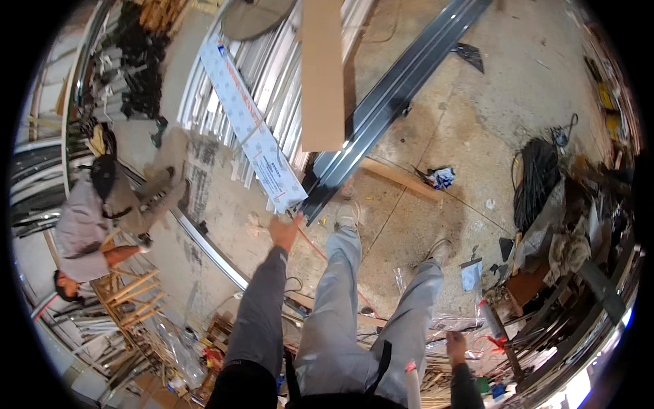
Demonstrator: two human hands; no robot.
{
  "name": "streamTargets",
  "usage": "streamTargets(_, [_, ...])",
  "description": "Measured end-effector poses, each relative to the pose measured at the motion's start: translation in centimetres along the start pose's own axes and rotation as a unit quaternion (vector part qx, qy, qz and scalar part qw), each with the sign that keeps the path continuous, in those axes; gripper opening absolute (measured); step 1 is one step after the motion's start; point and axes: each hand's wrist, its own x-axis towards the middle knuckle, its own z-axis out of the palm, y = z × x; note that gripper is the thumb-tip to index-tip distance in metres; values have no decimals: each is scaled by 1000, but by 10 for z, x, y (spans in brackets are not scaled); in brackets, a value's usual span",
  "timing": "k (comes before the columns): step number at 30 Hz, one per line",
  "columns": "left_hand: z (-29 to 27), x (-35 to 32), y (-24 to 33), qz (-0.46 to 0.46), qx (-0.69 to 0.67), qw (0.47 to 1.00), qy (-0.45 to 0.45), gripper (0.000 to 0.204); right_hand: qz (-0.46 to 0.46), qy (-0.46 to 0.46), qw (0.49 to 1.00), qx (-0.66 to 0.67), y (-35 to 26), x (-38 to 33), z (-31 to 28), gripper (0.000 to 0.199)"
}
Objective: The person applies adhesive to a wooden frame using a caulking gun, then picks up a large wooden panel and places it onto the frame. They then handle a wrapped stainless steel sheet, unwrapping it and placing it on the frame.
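My left hand (pixel 285 232) reaches forward with its fingers apart, by the near ends of a dark grey metal profile (pixel 383 102) and a long strip in printed white-blue protective film (pixel 253 129). I cannot tell whether the fingertips touch either one. A long brown cardboard piece (pixel 323 82) lies partly over the dark profile. Low on the right, my right hand (pixel 455 346) hangs beside my leg, its fingers curled, with nothing visible in them.
Pale metal profiles (pixel 283 88) lie bundled under the filmed strip. A wooden strip (pixel 402 179) and crumpled wrapping (pixel 441 178) are on the concrete floor. Coiled black cable (pixel 536 180) sits at right. Another person (pixel 102 211) bends by a wooden frame (pixel 129 290) at left.
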Motion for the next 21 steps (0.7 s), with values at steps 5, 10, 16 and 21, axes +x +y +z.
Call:
streamTargets(5, [39, 117, 96, -76, -19, 997, 3, 147, 62, -76, 991, 95, -101, -29, 70, 30])
streamTargets(10, [65, 142, 116, -137, 80, 987, -9, 151, 67, -123, 972, 189, -200, 15, 145, 33])
streamTargets(16, [66, 146, 101, -112, 47, 993, -8, 147, 1, -170, 968, 183, -271, 76, 214, 33])
streamTargets(21, [58, 140, 98, -76, 23, 997, -10, 147, -53, -159, 977, 134, -350, 127, 268, 37])
